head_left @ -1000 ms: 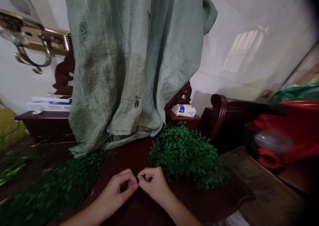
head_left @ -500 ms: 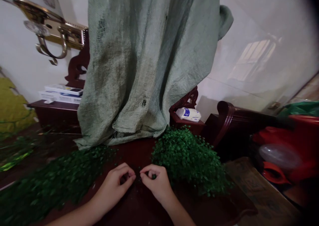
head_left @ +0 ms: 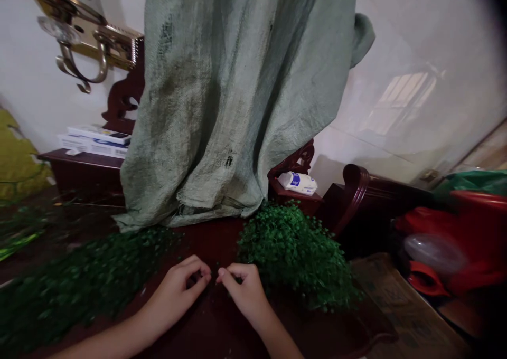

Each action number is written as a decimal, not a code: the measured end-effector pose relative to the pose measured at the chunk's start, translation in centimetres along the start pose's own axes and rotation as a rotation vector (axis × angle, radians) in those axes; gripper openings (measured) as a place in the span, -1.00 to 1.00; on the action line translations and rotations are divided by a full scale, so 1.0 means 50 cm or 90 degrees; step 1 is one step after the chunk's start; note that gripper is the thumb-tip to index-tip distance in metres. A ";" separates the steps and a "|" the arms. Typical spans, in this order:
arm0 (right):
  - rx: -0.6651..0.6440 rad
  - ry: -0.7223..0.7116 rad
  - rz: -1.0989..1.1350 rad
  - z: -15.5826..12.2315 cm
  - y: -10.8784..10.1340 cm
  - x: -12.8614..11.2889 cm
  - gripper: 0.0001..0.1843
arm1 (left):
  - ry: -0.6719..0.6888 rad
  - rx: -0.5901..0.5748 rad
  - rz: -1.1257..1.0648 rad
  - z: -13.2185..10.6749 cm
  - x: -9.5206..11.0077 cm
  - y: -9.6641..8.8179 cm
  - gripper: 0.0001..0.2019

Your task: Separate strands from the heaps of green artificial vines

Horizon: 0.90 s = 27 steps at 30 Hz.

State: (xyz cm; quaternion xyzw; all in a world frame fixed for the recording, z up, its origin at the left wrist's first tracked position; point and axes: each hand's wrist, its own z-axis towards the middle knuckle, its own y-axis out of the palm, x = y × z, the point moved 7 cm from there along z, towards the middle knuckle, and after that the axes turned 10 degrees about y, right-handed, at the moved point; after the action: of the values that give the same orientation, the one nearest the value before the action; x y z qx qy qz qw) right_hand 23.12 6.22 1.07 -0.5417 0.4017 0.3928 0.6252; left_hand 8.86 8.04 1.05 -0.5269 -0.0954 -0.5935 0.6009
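Note:
My left hand [head_left: 186, 282] and my right hand [head_left: 241, 285] face each other over a dark red wooden tabletop [head_left: 206, 327], a small gap between their fingertips. Both are closed in a pinch, thumb against fingers. Whatever sits in either pinch is too small or too hidden to make out. To the right of my right hand is a bushy heap of small-leaved green plastic-looking foliage [head_left: 297, 253]. Another pile of darker green foliage [head_left: 91, 280] spreads out left of my left hand. Tiny green bits lie on the wood near the fingers.
A grey-green woven cloth [head_left: 237, 100] hangs down behind the table. White boxes [head_left: 95, 140] rest on a ledge at left; a packet of tissues [head_left: 298, 182] is at right. Further right are a red bag [head_left: 467, 232], an orange ring-shaped thing [head_left: 425, 279] and flattened cardboard [head_left: 407, 306].
The view has shifted slightly. My right hand's thumb now lies more across its fingertips, and the green bit seen within that hand no longer shows. Both hands stay close together.

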 end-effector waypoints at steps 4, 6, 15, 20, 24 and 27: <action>-0.004 0.022 -0.010 0.002 0.005 0.012 -0.83 | -0.003 -0.005 -0.005 -0.002 -0.002 0.002 -0.79; -0.011 0.016 -0.016 0.001 0.007 0.010 -0.80 | -0.001 -0.012 -0.003 -0.003 0.000 0.003 -0.79; -0.015 -0.001 -0.063 -0.007 0.011 -0.002 -0.87 | 0.022 -0.040 -0.006 -0.003 0.004 0.015 -0.79; -0.014 -0.012 -0.068 -0.009 0.009 -0.010 -0.88 | 0.018 -0.044 -0.006 -0.003 0.003 0.016 -0.80; -0.025 -0.034 -0.104 -0.014 0.014 -0.016 -0.91 | 0.024 -0.042 -0.019 -0.007 0.006 0.016 -0.81; -0.038 -0.052 -0.140 -0.018 0.020 -0.015 -0.91 | 0.026 -0.052 -0.031 -0.007 0.008 0.019 -0.81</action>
State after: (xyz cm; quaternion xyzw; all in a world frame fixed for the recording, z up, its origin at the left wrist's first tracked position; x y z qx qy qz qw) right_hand 21.85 5.40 1.33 -0.5843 0.3021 0.3552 0.6642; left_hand 9.57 7.27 0.69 -0.5362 -0.0713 -0.6219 0.5662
